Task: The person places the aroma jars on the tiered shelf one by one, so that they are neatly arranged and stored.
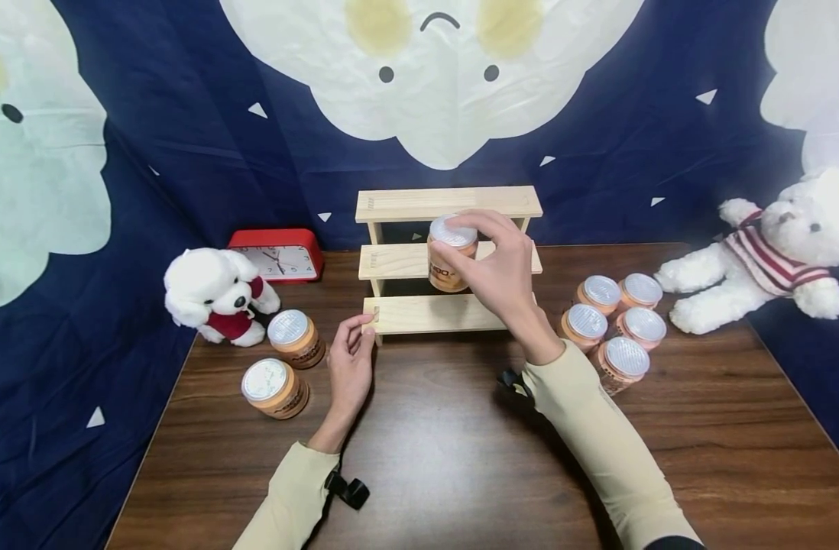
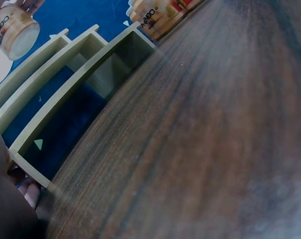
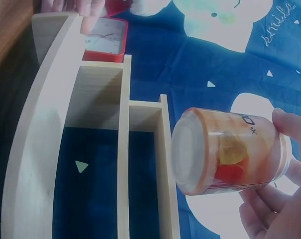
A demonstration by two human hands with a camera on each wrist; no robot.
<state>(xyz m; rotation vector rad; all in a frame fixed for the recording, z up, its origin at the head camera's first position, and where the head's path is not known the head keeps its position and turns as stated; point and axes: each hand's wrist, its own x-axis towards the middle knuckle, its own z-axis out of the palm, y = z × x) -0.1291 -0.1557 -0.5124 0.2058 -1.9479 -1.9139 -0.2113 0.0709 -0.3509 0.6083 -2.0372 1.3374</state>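
My right hand (image 1: pixel 498 263) grips an orange-labelled jar (image 1: pixel 450 263) around its clear lid, holding it in front of a three-tier wooden shelf (image 1: pixel 433 315). In the right wrist view the jar (image 3: pixel 235 152) shows its pale base and fruit pictures, beside the top tier's edge. My left hand (image 1: pixel 351 363) pinches the left end of the lowest tier between thumb and fingers. Two similar jars, one nearer (image 1: pixel 275 389) and one farther (image 1: pixel 296 338), stand left of that hand. Several more jars (image 1: pixel 619 367) are grouped on the right, past my right forearm.
A white plush dog (image 1: pixel 216 298) sits at the back left before a red clock (image 1: pixel 278 254). On the right a white teddy bear (image 1: pixel 763 252) in a striped sweater leans near the jars. A dark blue cloth (image 1: pixel 206 153) hangs behind the wooden table (image 1: pixel 440 451).
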